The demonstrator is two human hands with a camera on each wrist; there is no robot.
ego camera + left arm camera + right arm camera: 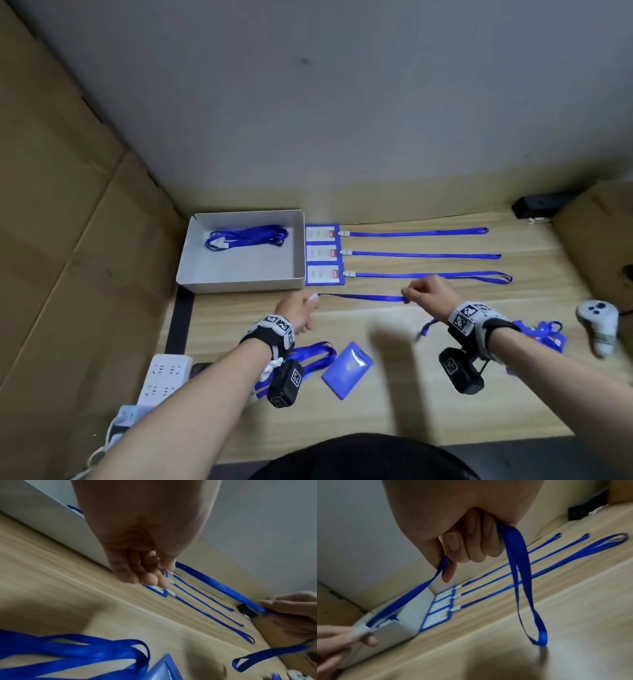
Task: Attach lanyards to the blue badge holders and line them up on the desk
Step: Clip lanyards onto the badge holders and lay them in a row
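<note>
A blue lanyard (359, 297) is stretched taut above the desk between both hands. My left hand (301, 308) pinches its white clip end (161, 566). My right hand (426, 291) pinches the strap further along (443, 562), and the rest hangs down from that hand as a loop (537, 632). Three blue badge holders (322, 255) with lanyards attached (424, 255) lie in a row beyond the hands. A loose blue badge holder (347, 368) lies on the desk near me, beside another lanyard (311, 359).
A white open box (239, 284) with more lanyards (246, 236) stands at the left. A white power strip (164, 378) lies near left. A white controller (599, 325) and further blue lanyards (544, 330) lie at right. Cardboard walls (68, 240) flank the desk.
</note>
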